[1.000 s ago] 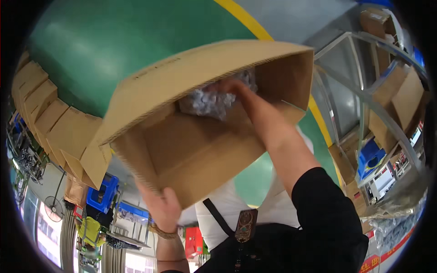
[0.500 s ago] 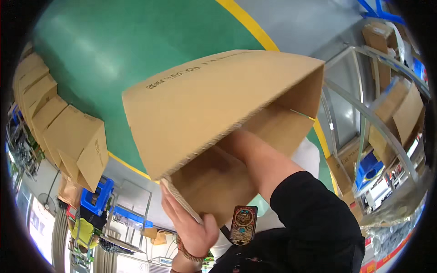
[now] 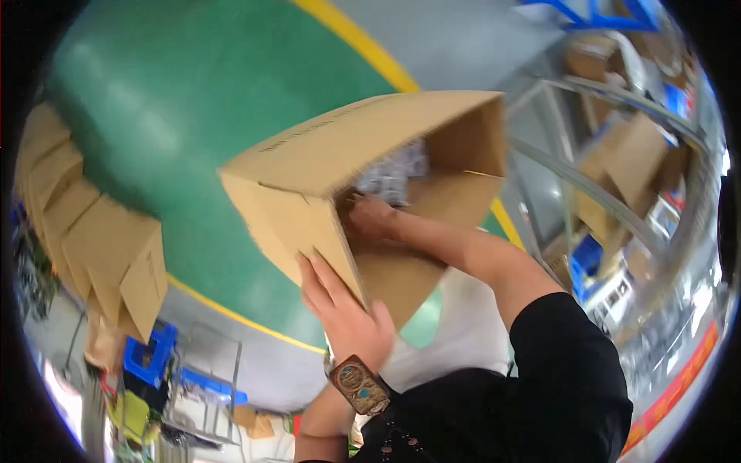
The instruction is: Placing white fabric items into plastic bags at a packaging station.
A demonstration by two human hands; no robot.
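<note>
A large brown cardboard box (image 3: 363, 139) is held tilted, its open side toward me. My left hand (image 3: 351, 316) grips its near left wall at the edge, fingers along the outside and thumb at the rim. My right hand (image 3: 374, 217) reaches inside, close to the inner left wall. Its fingers look curled, but shade and blur hide whether they hold anything. Deeper in the box, beyond the right hand, lies crumpled clear plastic packing (image 3: 394, 174). An ornate bronze-coloured pendant (image 3: 360, 384) hangs over my left wrist.
A row of open cardboard boxes (image 3: 116, 239) stands at the left. Near it are a blue crate (image 3: 150, 351) and a person in yellow-green (image 3: 131, 413). A metal-framed rack (image 3: 575, 174) with cartons is on the right. A yellow line (image 3: 363, 46) crosses the green floor (image 3: 177, 92).
The box has turned and shifted left, showing its left side and the plastic inside. My right hand has moved left within it. My left hand has moved up along the wall.
</note>
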